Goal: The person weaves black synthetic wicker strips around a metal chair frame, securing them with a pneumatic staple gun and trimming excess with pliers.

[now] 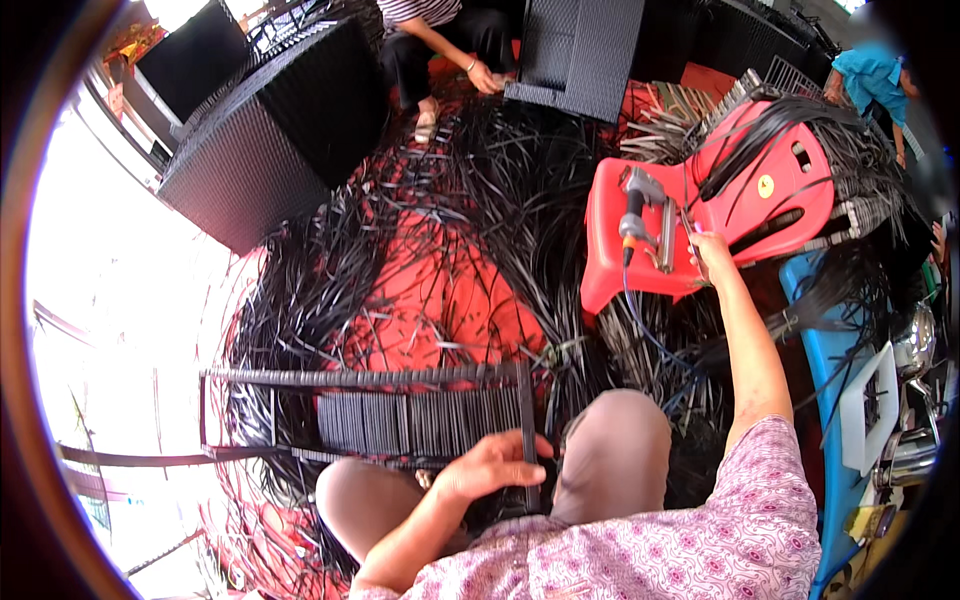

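Observation:
Across my lap lies a black furniture frame, its bars wrapped in flat black strip and part of it filled with close-set strands. My left hand is closed around the frame's right-hand bar, thumb on the near side. Stretched out to the right, my right hand is at the seat of a red plastic chair. Its fingers are closed on a small thin item that I cannot make out. Beside that hand, a grey and black air nail gun rests on the seat, with a blue hose attached.
Loose black strips cover much of the red floor. A large black woven piece stands at the left. Ahead, another person's hand touches a woven panel. A blue bench with metal ware stands right; another person is beyond.

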{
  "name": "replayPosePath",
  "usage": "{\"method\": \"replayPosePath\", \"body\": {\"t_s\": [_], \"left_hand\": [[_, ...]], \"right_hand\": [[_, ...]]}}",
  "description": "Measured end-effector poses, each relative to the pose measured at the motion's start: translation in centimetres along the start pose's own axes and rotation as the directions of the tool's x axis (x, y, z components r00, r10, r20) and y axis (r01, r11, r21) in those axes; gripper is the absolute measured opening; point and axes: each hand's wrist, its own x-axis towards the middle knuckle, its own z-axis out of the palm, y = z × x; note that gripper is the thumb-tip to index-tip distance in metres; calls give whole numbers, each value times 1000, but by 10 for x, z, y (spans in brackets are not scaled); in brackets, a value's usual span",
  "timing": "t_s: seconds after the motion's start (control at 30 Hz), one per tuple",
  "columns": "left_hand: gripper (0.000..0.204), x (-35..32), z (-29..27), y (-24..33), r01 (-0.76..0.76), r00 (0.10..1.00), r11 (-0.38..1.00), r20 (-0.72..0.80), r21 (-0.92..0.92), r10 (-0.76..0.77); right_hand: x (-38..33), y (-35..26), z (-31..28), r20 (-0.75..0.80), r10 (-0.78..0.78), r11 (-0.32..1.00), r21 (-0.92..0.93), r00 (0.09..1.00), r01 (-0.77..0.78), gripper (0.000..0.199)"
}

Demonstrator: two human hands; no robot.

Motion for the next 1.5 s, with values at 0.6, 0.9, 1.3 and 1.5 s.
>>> {"method": "replayPosePath", "body": {"t_s": [0.6,0.9,1.3,1.5], "left_hand": [[27,-28,15,-75,-389,820,921,-453,12,351],[45,-8,46,-52,-496,560,771,-532,400,636],[36,13,72,-29,-212,687,871,-566,443,456],[36,22,71,-33,-218,642,866,-603,450,475]], "right_hand": [[-378,19,15,403,-313,872,-237,860,428,41],[-195,65,-6,64,-258,955,-134,964,265,55],[14,32,9,-205,-440,682,-709,874,177,21],[-44,17,19,-347,-692,691,-569,633,445,42]]}}
